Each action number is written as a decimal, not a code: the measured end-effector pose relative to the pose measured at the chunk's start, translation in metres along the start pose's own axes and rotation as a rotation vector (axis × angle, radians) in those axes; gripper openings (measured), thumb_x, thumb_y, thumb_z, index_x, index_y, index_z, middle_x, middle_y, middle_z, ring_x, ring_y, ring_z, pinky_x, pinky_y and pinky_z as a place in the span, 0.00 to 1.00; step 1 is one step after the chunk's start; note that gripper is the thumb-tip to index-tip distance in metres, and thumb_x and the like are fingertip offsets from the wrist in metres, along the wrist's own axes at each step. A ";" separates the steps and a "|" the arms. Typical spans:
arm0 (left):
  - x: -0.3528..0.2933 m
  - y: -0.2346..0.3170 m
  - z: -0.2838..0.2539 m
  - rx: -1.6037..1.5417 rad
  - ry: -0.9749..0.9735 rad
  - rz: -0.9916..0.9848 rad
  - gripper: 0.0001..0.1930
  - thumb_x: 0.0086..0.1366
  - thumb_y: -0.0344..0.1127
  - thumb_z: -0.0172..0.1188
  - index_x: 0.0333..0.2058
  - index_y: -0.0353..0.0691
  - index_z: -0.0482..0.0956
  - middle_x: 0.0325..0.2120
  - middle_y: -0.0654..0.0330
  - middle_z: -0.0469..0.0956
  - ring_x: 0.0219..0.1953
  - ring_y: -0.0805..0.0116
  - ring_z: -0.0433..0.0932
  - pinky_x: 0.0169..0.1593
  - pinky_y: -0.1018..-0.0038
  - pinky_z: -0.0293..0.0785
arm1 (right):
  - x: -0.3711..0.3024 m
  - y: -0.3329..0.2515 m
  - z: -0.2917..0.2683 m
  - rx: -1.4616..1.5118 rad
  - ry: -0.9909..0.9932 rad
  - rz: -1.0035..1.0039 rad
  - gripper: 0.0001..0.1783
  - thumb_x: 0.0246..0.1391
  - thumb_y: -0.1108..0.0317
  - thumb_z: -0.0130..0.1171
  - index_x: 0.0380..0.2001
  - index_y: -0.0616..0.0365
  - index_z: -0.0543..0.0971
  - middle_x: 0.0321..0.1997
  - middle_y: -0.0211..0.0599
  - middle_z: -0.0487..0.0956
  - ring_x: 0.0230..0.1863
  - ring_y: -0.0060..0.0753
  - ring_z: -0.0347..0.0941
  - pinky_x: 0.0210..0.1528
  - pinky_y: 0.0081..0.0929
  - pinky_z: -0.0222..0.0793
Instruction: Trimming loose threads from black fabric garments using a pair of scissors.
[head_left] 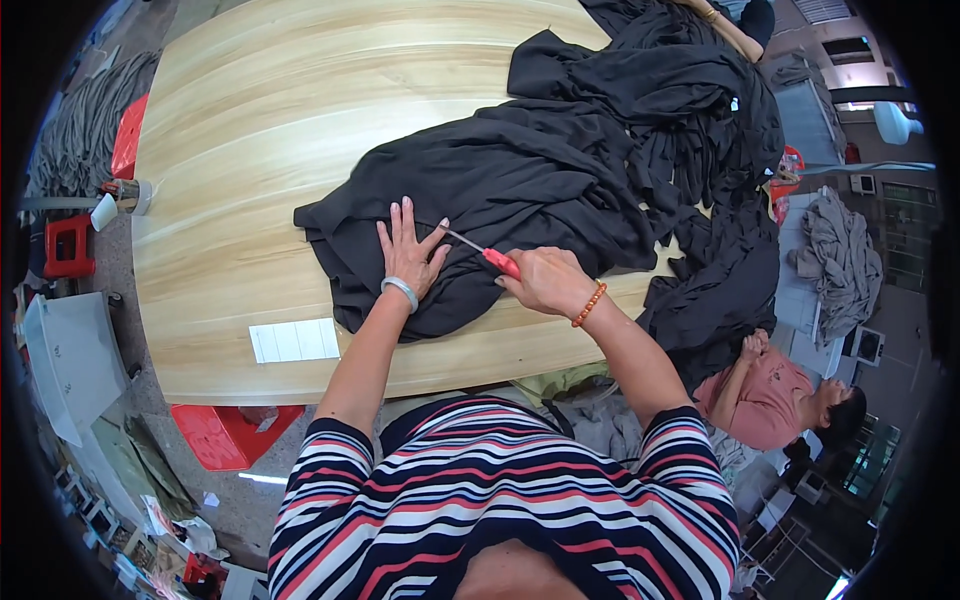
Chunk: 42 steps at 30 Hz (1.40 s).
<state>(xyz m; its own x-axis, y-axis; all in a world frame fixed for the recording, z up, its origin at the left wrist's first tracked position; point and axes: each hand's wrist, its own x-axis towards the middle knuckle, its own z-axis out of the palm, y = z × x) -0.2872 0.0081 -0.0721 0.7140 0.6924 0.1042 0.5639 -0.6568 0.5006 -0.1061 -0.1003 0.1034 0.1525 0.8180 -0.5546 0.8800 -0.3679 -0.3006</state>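
Trimming step: left hand flat, fingers spread, pinning black garment at near table edge; right hand fingers clamped on red-handled snips, tip at fabric; next move needs steady aim at thread

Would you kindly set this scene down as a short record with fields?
surface: pale wooden table
left hand: flat, fingers spread, pressing on the black cloth
right hand: gripping a red-handled tool, its thin metal tip on the cloth near the left thumb
wrists: pale bangle on the left, orange bead bracelet on the right
also on table: white card near the front edge
nearby: a seated person in a pink top at the right
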 end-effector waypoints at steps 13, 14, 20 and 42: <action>0.004 -0.002 -0.007 0.036 -0.112 0.022 0.21 0.61 0.47 0.58 0.55 0.64 0.75 0.69 0.60 0.49 0.70 0.42 0.41 0.66 0.37 0.37 | 0.075 -0.039 -0.001 0.114 0.018 -0.139 0.19 0.52 0.53 0.56 0.34 0.59 0.80 0.32 0.53 0.81 0.39 0.54 0.78 0.42 0.45 0.74; 0.004 -0.001 -0.008 0.034 -0.129 0.010 0.21 0.61 0.47 0.58 0.54 0.64 0.75 0.69 0.60 0.49 0.70 0.42 0.41 0.66 0.37 0.36 | 0.074 -0.037 -0.001 0.118 0.017 -0.139 0.19 0.52 0.53 0.56 0.34 0.59 0.80 0.32 0.53 0.81 0.39 0.54 0.78 0.42 0.45 0.74; 0.001 -0.003 -0.006 0.040 -0.091 0.011 0.23 0.60 0.46 0.60 0.56 0.64 0.74 0.69 0.60 0.49 0.70 0.43 0.40 0.66 0.38 0.34 | 0.023 0.002 -0.007 0.010 -0.059 -0.056 0.19 0.53 0.50 0.58 0.35 0.56 0.80 0.32 0.51 0.81 0.39 0.54 0.78 0.42 0.44 0.73; 0.013 0.008 -0.037 -0.337 -0.191 -0.481 0.23 0.51 0.42 0.70 0.42 0.36 0.75 0.25 0.55 0.78 0.30 0.55 0.78 0.39 0.64 0.74 | -0.047 0.026 0.038 0.175 0.158 0.003 0.18 0.57 0.56 0.57 0.47 0.50 0.72 0.25 0.51 0.78 0.30 0.57 0.76 0.35 0.48 0.70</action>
<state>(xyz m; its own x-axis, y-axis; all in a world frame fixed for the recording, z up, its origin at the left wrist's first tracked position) -0.2884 0.0232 -0.0347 0.4919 0.8012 -0.3406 0.7008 -0.1323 0.7009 -0.1077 -0.1655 0.0922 0.2358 0.8709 -0.4313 0.7899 -0.4302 -0.4370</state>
